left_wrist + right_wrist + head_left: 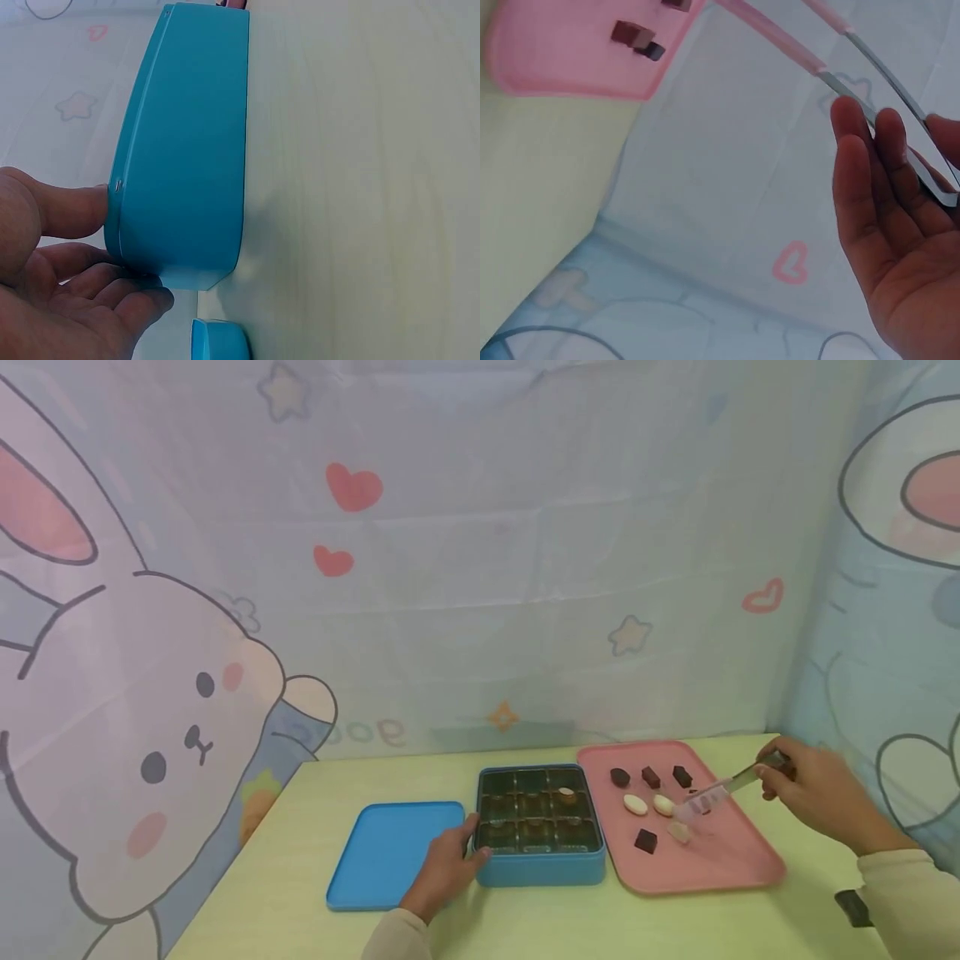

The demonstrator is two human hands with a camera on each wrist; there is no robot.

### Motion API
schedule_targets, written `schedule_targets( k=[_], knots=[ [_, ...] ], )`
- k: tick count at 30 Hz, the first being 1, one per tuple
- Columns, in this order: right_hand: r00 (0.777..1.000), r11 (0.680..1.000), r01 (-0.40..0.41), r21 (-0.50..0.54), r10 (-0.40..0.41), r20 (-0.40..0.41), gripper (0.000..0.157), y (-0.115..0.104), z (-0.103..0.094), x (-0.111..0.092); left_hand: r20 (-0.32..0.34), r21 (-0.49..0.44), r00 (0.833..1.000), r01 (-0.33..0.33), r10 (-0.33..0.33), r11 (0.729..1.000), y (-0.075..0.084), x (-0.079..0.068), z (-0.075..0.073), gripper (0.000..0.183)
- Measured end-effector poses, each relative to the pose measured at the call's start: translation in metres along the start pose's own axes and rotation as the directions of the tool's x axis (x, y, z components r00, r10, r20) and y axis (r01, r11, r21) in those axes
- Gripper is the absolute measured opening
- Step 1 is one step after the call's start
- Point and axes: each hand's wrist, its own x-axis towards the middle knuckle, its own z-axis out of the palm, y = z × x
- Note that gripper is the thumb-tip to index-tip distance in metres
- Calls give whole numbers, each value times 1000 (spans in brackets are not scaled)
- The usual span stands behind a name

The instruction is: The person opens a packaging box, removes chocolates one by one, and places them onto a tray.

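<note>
My left hand [447, 864] holds the left side of a blue box [540, 870], thumb at the rim and fingers curled against the wall, as the left wrist view shows. Inside, a divided insert has one pale piece [567, 793] in a right-hand compartment. Over a pink tray [738, 864], my right hand [817, 789] grips metal tongs [744, 777] with pink tips. In the right wrist view the two arms of the tongs stand apart. The tips overlap the area beside a white oval chocolate [663, 805] and a pale piece [678, 832].
Also on the tray are another white oval [635, 805], a dark square chocolate [646, 841], a round dark one [619, 777] and several other dark pieces along the back. A flat blue lid [393, 852] lies left of the box. Printed cloth hangs behind the table.
</note>
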Motion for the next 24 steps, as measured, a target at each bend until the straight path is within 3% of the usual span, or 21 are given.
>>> schedule_targets(
  k=[4, 8, 13, 17, 24],
  knots=[
    [998, 1000, -1, 18, 2, -64, 6, -18, 8, 18, -1, 1, 1000, -8, 8, 1000, -2, 1, 0, 62],
    [996, 1000, 6, 27, -4, -84, 9, -47, 31, 40, 9, -11, 1000, -1, 1, 1000, -4, 1, 1, 63],
    [1000, 995, -13, 97, 13, 1, 14, -77, 62, 66, 7, -19, 1000, 4, -4, 1000, -5, 0, -1, 64],
    [998, 991, -12, 134, 4, 56, 14, -86, 85, 76, 10, -4, 1000, -17, 17, 1000, -4, -1, 0, 64],
    [987, 999, 13, 37, -19, 158, 13, -98, 110, 89, 19, -41, 1000, -5, 6, 999, -4, -4, 0, 65]
  ],
)
